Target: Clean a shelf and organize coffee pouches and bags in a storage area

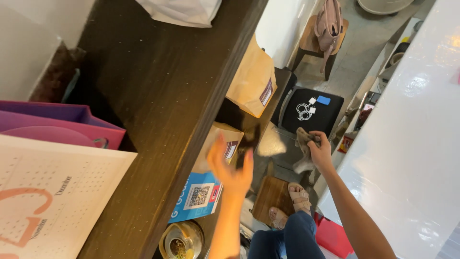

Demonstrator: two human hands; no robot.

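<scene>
Gripping a crumpled grey cloth (pixel 303 144) in a closed right hand (pixel 320 152) beside the white counter (pixel 412 144), the person lifts the blurred left hand (pixel 230 168), fingers seemingly spread and empty, near the dark shelf (pixel 163 96).

Bare forearms without sleeves, dark blue jeans (pixel 292 237), and beige strapped sandals (pixel 299 197) on both feet
</scene>
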